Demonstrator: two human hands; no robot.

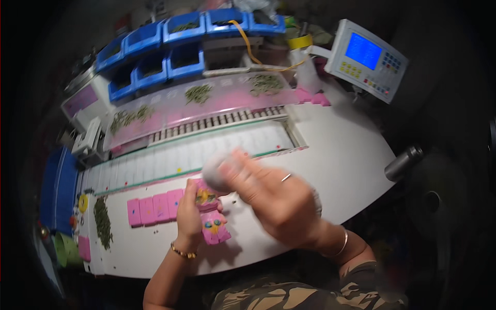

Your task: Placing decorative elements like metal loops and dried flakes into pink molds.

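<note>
My left hand is closed around the side of a pink block whose face carries yellow and dark green spots. A second pink block, with blue-green and yellow spots, sits just below it, close to my fingers; whether it is held too is unclear. Above them my right hand pinches a rounded whitish thing, smeared by motion. Its kind cannot be made out. To the left of my left hand, several pink blocks stand side by side in a row on the white table.
Small green pieces lie in a pile at left and on a translucent tray. Behind stand blue bins and a control panel. A long white strip with green edges crosses the table. A dark bottle is at right.
</note>
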